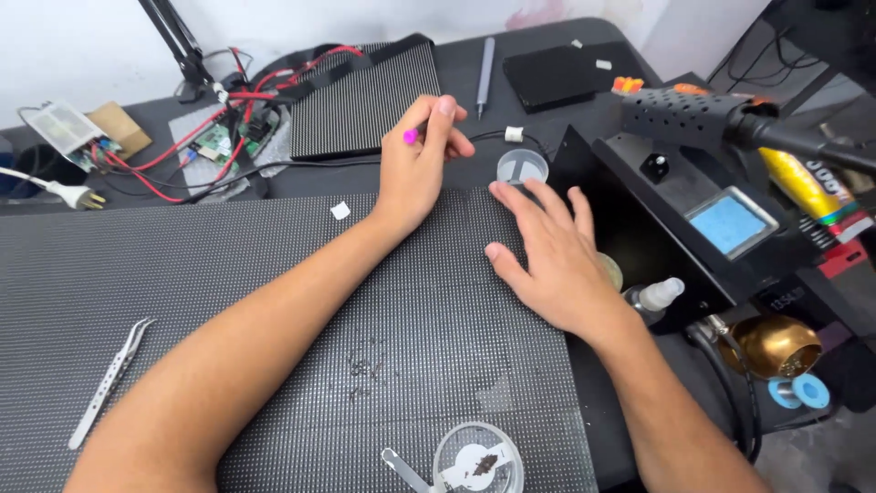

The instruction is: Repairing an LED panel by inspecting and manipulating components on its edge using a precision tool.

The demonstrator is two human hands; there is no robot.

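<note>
My left hand [418,160] reaches across the large dark dotted panel [274,301] and pinches a thin tool with a bright pink tip [411,137] between thumb and forefinger. My right hand [547,260] lies flat, fingers spread, on the panel's right edge, holding nothing. Its fingertips sit just below a small round clear dish [522,166]. A black cable [484,137] with a white connector runs past my left hand's fingertips.
A black soldering station with a blue screen [730,224] and its hot-air handle [693,114] stand at right. Metal tweezers [109,379] lie at left. A clear round dish with bits [477,459] sits at the front. A second panel [365,100], red wires and a circuit board [219,141] lie behind.
</note>
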